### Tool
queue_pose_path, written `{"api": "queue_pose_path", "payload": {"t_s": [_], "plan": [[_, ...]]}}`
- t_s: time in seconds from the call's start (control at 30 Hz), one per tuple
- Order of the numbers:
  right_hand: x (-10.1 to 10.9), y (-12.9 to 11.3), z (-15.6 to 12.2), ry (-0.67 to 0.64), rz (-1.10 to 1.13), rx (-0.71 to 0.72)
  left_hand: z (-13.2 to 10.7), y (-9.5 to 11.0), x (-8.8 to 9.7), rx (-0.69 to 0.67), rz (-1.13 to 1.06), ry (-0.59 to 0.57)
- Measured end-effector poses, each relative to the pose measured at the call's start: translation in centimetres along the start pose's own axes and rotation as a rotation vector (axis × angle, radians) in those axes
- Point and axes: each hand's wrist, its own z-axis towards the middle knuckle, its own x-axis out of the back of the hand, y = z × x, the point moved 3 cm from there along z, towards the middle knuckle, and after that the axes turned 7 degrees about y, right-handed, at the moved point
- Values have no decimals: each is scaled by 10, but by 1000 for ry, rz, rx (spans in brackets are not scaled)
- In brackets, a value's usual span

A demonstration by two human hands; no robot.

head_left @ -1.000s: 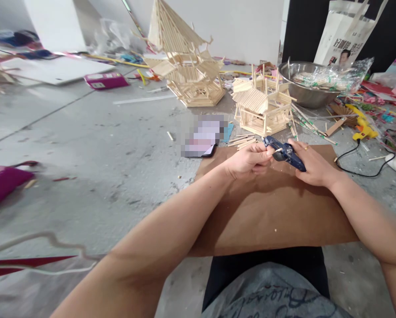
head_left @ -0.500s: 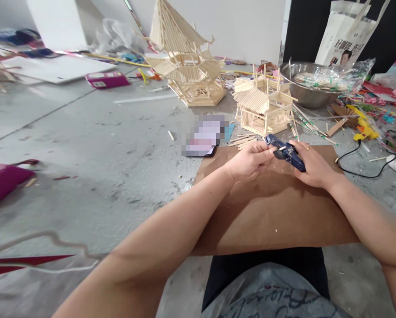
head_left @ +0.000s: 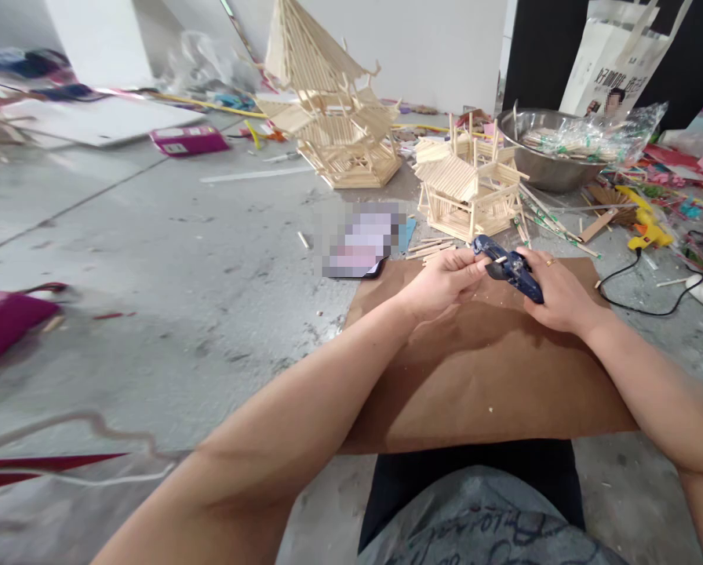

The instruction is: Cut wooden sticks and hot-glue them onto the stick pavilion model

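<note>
My right hand (head_left: pixel 557 294) is wrapped round a dark blue hand tool (head_left: pixel 508 267), with a ring on one finger. My left hand (head_left: pixel 442 284) pinches a short wooden stick (head_left: pixel 496 261) and holds it at the tool's jaws. Both hands hover over a brown cardboard sheet (head_left: pixel 481 377) lying on the grey floor. Just beyond the hands stands a small wooden stick pavilion (head_left: pixel 466 188).
A taller stick pagoda (head_left: pixel 333 102) stands further back. A steel bowl (head_left: pixel 543 161) holds bagged sticks. Loose sticks (head_left: pixel 431 249) lie by the cardboard's far edge. A yellow glue gun (head_left: pixel 642 224) and a black cable (head_left: pixel 639 294) lie at the right. A magenta bag (head_left: pixel 4 322) sits far left.
Both hands and the tool stay almost where they were, shifting only slightly up and right. The stick remains at the tool's jaws.
</note>
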Motion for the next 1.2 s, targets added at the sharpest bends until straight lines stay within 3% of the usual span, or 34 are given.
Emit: {"api": "queue_pose_path", "payload": {"t_s": [0.67,1.0,1.2], "plan": [[0,-2,-1,-12,-25,-43,1,-3,2,-7,-20,-37],[-1,-3,-2,-36,-131,-146,2,0,2,4,-16,-28],[0,-5,-3,18,-155,-147,2,1,3,-7,-12,-31]]}}
